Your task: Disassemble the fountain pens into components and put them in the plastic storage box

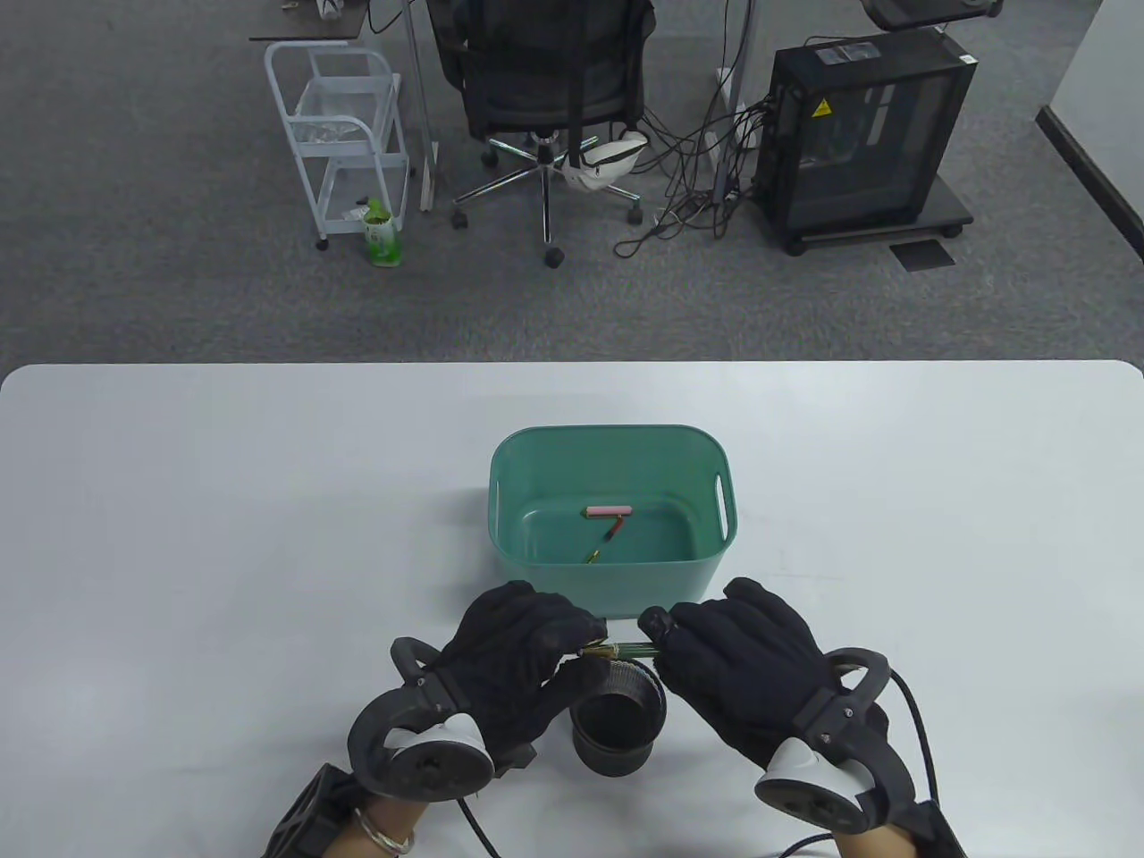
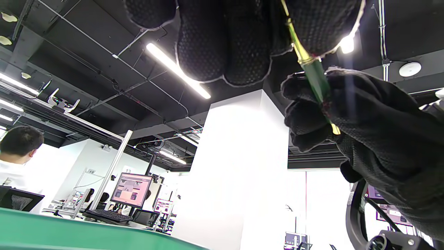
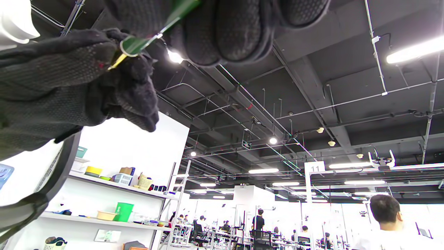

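1. Table [image 1: 223, 536], white, carried a green storage box [image 1: 706, 572] at its middle.
2. Box held a pink part [image 1: 608, 512] and a thin nib piece [image 1: 606, 540].
3. Black pen cup [image 1: 618, 719] stood just before the box, between the wrists.
4. Left hand [image 1: 514, 657] and right hand [image 1: 746, 666] each pinched one end of a green fountain pen [image 1: 621, 651], held level above the cup.

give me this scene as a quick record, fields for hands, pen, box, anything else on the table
left hand: pinches the pen's gold end
right hand: grips the pen's other end
green pen: held level between both hands, above the black cup
storage box: teal, holds a pink part and a thin pen part
black cup: upright, near table edge, between the wrists
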A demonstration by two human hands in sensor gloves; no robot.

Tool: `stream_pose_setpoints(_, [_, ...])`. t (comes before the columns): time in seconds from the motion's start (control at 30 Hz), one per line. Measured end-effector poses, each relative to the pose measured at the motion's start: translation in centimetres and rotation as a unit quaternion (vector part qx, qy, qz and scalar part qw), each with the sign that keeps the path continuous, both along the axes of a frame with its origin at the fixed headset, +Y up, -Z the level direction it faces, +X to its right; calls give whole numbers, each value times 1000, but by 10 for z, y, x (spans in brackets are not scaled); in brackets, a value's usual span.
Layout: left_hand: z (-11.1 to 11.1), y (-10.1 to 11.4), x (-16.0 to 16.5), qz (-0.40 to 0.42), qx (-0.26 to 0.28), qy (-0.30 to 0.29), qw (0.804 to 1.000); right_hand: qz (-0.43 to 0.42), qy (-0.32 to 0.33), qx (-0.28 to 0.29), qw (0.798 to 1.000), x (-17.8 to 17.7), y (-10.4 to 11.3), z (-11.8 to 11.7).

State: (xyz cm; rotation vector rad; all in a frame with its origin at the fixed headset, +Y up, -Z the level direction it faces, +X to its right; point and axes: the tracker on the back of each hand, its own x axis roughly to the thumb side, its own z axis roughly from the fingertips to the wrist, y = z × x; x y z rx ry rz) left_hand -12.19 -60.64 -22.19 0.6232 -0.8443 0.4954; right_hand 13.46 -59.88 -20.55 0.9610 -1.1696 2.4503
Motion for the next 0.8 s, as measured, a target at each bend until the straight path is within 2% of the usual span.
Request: stream_pose_setpoints(0.8, [-4,0,-3,21,-4,-1,1000,8,4,0,1000,-3,-2,1])
